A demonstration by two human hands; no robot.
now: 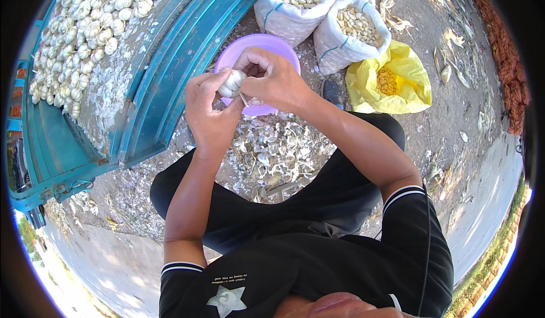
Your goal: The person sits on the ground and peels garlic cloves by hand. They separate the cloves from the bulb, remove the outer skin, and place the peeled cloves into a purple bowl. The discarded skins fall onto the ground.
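Note:
A whitish garlic bulb [232, 83] with a short stalk is held between both hands, above the near left part of a purple plastic basin [259, 42]. My left hand [213, 109] grips the bulb from the left with fingers and thumb. From the right, my right hand [272, 79] has its thumb against the bulb near the stalk, and its curled fingers are partly hidden. Some garlic pieces show at the bottom of the basin, most of which my hands cover.
Many garlic bulbs [98, 24] lie on a blue metal truck bed [187, 41] at left. Two white sacks [294, 24] of peeled-looking cloves and a yellow bag [357, 79] with yellow pieces stand beyond the basin. Garlic skins [272, 147] litter the ground between my legs.

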